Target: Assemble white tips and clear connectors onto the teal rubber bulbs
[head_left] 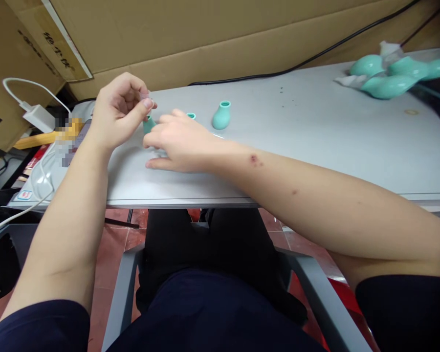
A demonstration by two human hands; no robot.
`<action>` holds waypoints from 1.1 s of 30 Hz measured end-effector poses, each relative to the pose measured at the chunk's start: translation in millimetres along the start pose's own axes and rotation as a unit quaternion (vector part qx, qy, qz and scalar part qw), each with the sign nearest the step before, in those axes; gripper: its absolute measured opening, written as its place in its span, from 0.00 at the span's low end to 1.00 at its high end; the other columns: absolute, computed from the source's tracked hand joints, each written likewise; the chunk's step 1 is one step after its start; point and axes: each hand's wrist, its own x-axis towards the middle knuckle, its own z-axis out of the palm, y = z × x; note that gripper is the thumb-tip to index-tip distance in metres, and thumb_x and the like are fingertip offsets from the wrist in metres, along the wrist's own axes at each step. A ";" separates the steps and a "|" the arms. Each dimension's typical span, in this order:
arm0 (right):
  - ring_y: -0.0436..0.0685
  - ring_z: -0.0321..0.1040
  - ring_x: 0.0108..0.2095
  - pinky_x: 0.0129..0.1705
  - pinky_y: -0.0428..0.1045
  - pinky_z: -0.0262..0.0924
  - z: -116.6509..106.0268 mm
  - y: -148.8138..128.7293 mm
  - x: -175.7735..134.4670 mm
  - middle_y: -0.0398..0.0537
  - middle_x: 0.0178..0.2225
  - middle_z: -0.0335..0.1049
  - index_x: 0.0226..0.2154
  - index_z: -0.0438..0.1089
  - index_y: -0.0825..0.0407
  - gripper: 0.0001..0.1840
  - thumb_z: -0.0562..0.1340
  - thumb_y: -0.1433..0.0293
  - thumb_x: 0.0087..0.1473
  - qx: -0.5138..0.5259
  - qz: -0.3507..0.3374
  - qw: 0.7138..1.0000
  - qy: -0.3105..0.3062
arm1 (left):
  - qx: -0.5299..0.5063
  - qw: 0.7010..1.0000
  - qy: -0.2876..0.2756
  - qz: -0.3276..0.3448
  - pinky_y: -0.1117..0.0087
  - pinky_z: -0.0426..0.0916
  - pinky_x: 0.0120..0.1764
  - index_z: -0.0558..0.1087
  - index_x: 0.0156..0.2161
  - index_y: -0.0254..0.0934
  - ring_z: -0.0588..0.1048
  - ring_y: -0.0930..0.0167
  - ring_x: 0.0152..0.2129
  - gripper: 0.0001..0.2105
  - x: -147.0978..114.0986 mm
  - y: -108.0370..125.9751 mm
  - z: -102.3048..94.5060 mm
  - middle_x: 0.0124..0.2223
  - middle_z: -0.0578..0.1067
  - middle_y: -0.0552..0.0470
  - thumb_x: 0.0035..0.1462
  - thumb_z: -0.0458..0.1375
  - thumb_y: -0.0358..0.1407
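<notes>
My left hand [122,110] is raised over the left part of the table, thumb and fingers pinched on a small clear piece [145,96], too small to name. Just below those fingertips stands a small mint-green vase [148,125], partly hidden by my hands. My right hand [181,141] reaches in beside it, palm down and low over the table, with its fingers apart and nothing visible in them. Behind this hand only the rim of another green vase [191,116] shows. A third vase [222,116] stands upright to the right, its mouth open.
Several glossy green vases [396,76] with white wrapping lie at the table's [315,142] far right. A black cable [242,77] runs along the cardboard behind. At left are a white charger [39,117], its cord and a yellow-handled item [40,140]. A thin ring [411,112] lies at right.
</notes>
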 end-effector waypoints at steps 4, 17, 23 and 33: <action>0.76 0.85 0.59 0.65 0.66 0.71 -7.2 13.3 -6.5 0.51 0.47 0.90 0.50 0.85 0.41 0.12 0.75 0.52 0.79 0.152 0.046 0.982 0.100 | -0.009 1.000 0.016 -0.007 0.60 0.74 0.44 0.76 0.46 0.44 0.81 0.71 0.37 0.41 -1.9 7.6 1.9 0.38 0.83 0.58 0.62 0.79 0.81; 0.77 0.87 0.59 0.59 0.70 0.87 -11.0 40.4 -7.3 0.45 0.49 0.93 0.53 0.89 0.31 0.24 0.80 0.34 0.69 0.275 0.093 0.939 0.182 | -0.136 0.980 -0.035 0.140 0.49 0.94 0.30 0.82 0.51 0.36 0.93 0.56 0.24 0.30 4.6 -30.0 11.0 0.34 0.88 0.51 0.74 0.81 0.62; 0.66 0.83 0.42 0.52 0.64 0.80 -0.9 56.6 -6.0 0.50 0.41 0.92 0.40 0.86 0.43 0.16 0.74 0.52 0.75 0.289 -0.001 0.917 0.274 | -0.172 0.970 -0.056 0.165 0.61 0.91 0.26 0.85 0.52 0.33 0.94 0.56 0.26 0.18 2.8 -21.4 11.1 0.36 0.92 0.48 0.78 0.80 0.47; 0.71 0.85 0.49 0.60 0.67 0.80 4.4 56.9 0.8 0.53 0.46 0.90 0.40 0.76 0.38 0.09 0.64 0.58 0.76 0.140 -0.008 0.949 0.281 | -0.166 0.983 -0.010 0.080 0.69 0.88 0.24 0.83 0.47 0.33 0.92 0.61 0.23 0.29 0.0 -23.7 16.6 0.33 0.88 0.53 0.73 0.83 0.60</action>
